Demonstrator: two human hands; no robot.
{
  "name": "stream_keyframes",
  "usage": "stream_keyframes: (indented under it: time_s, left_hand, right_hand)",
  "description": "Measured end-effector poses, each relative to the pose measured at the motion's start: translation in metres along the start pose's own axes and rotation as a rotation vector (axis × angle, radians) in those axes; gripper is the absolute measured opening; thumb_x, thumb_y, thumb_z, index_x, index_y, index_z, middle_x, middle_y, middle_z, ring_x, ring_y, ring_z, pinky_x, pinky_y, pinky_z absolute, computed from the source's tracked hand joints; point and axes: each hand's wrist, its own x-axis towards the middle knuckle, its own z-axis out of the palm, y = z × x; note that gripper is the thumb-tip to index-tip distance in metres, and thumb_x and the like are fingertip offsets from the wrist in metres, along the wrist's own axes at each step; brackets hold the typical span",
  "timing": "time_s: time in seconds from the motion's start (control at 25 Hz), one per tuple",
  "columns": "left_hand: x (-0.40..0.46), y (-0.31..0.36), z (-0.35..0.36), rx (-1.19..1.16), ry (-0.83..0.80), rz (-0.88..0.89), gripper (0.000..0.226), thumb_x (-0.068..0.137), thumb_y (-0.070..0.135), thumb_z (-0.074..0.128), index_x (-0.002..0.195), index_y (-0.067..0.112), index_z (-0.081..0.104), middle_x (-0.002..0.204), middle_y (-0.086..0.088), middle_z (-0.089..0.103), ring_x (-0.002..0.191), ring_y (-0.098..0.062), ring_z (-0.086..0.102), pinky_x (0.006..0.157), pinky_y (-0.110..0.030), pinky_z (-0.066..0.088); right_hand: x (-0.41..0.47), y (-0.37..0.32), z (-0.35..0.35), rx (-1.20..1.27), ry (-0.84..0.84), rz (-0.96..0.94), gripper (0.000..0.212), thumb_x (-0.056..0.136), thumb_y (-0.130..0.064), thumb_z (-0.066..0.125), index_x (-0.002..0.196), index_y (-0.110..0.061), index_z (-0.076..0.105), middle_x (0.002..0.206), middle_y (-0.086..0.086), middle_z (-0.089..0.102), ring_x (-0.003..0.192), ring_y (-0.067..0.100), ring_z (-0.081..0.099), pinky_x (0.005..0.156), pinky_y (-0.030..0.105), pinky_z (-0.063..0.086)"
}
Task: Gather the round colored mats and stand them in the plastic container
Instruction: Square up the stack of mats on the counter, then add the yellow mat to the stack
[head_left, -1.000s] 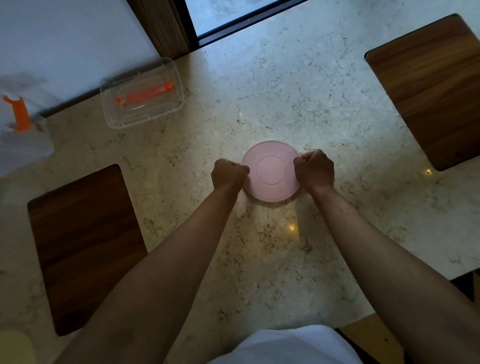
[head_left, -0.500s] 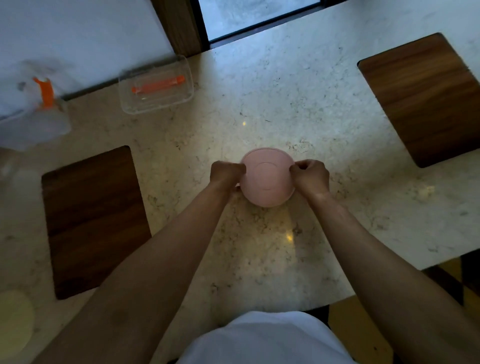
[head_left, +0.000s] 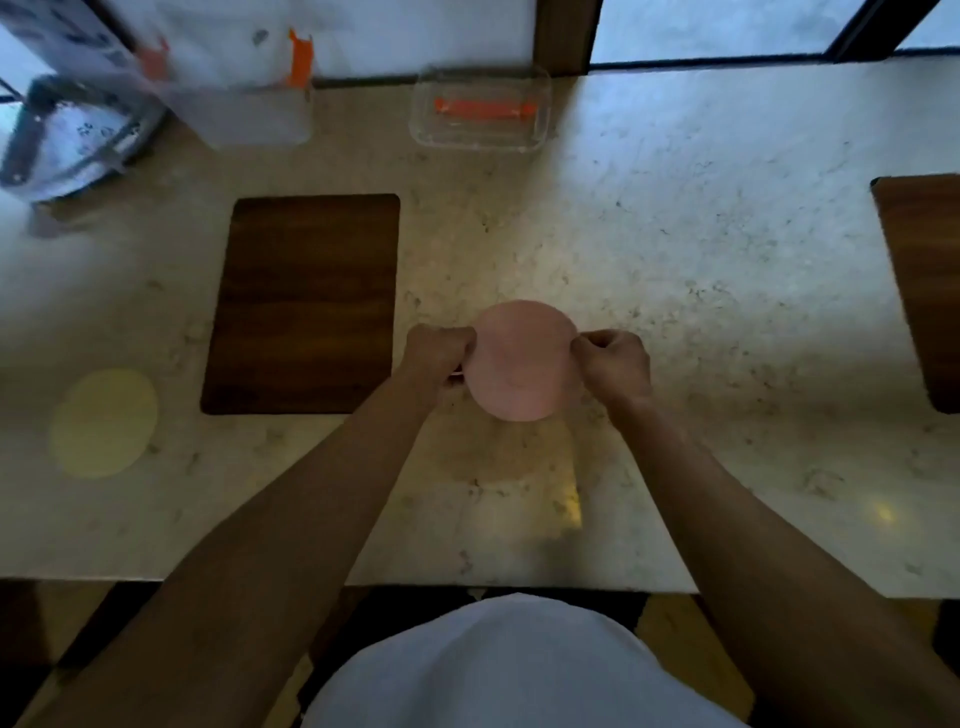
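Left hand (head_left: 439, 353), right hand (head_left: 613, 366), fists pinching pink mat (head_left: 522, 361) edges

A round pink mat (head_left: 522, 361) is held at its left and right edges near the middle of the marbled tabletop (head_left: 727, 260); its plain face is turned up toward the camera. A round pale yellow mat (head_left: 104, 422) is laid flat on the tabletop far to the left, well apart from the pink one. A clear rectangular plastic container (head_left: 480, 111) is set at the far edge of the tabletop, with an orange strip seen across it.
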Motion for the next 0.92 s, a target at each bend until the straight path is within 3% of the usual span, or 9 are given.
stream_keyframes:
  time_s: [0.16,0.24,0.32,0.4,0.52,0.6,0.76,0.92]
  left_hand:
    - [-0.002,-0.022,-0.074,-0.061,0.047,0.005,0.008,0.077,0.0,0.057,0.071,0.002,0.052,0.081,-0.014,0.056,0.074,-0.031,0.054,0.061,-0.038,0.047]
    - [0.003,-0.035,-0.115,-0.076,0.057,0.017,0.007,0.08,0.001,0.057,0.073,0.003,0.055,0.078,-0.013,0.053,0.072,-0.028,0.049,0.058,-0.036,0.042]
    - [0.012,-0.046,-0.159,-0.126,0.079,0.01,0.003,0.081,0.003,0.058,0.078,0.004,0.058,0.083,-0.012,0.055,0.078,-0.028,0.051,0.062,-0.037,0.045]
    - [0.024,-0.055,-0.206,-0.167,0.091,0.011,0.003,0.08,0.004,0.06,0.082,0.005,0.059,0.091,-0.013,0.057,0.084,-0.03,0.052,0.066,-0.039,0.047]
    - [0.043,-0.068,-0.283,-0.188,0.102,0.009,0.009,0.075,0.005,0.062,0.083,0.002,0.061,0.092,-0.018,0.061,0.08,-0.033,0.056,0.067,-0.041,0.047]
    - [0.059,-0.078,-0.343,-0.206,0.1,-0.002,0.004,0.072,0.003,0.064,0.072,0.002,0.061,0.08,-0.018,0.063,0.072,-0.033,0.059,0.064,-0.04,0.048]
    - [0.076,-0.1,-0.446,-0.218,0.084,0.002,0.014,0.071,-0.003,0.065,0.06,0.004,0.059,0.066,-0.015,0.06,0.064,-0.031,0.06,0.059,-0.037,0.048]
    - [0.088,-0.113,-0.514,-0.187,0.085,0.017,0.005,0.071,-0.003,0.063,0.076,-0.002,0.065,0.078,-0.016,0.065,0.073,-0.032,0.063,0.064,-0.04,0.054]
  right_hand:
    - [-0.029,-0.021,0.054,-0.061,-0.093,-0.09,0.015,0.079,-0.03,0.059,0.07,-0.029,0.07,0.069,-0.012,0.068,0.068,0.009,0.066,0.062,0.027,0.052]
    - [-0.046,-0.033,0.088,-0.111,-0.13,-0.113,0.014,0.08,-0.03,0.058,0.077,-0.029,0.072,0.073,-0.014,0.067,0.07,0.007,0.064,0.064,0.025,0.05]
    - [-0.062,-0.045,0.126,-0.151,-0.134,-0.126,0.022,0.08,-0.031,0.059,0.092,-0.025,0.075,0.076,-0.011,0.067,0.073,0.008,0.063,0.066,0.024,0.046]
    - [-0.078,-0.059,0.169,-0.167,-0.128,-0.122,0.023,0.079,-0.031,0.06,0.094,-0.022,0.076,0.079,-0.004,0.071,0.073,0.011,0.066,0.062,0.024,0.049]
    - [-0.104,-0.078,0.239,-0.151,-0.111,-0.113,0.018,0.079,-0.027,0.063,0.089,-0.021,0.076,0.088,0.003,0.074,0.081,0.021,0.068,0.076,0.039,0.058]
    - [-0.123,-0.091,0.292,-0.135,-0.141,-0.09,0.011,0.081,-0.025,0.064,0.084,-0.022,0.074,0.089,0.0,0.072,0.085,0.023,0.068,0.082,0.046,0.058]
    - [-0.157,-0.113,0.383,-0.178,-0.223,-0.077,0.011,0.087,-0.025,0.063,0.089,-0.02,0.072,0.09,0.001,0.072,0.083,0.019,0.067,0.082,0.043,0.057]
    - [-0.181,-0.13,0.448,-0.18,-0.239,-0.082,0.016,0.084,-0.024,0.063,0.093,-0.016,0.074,0.091,0.003,0.073,0.086,0.02,0.068,0.082,0.043,0.057]
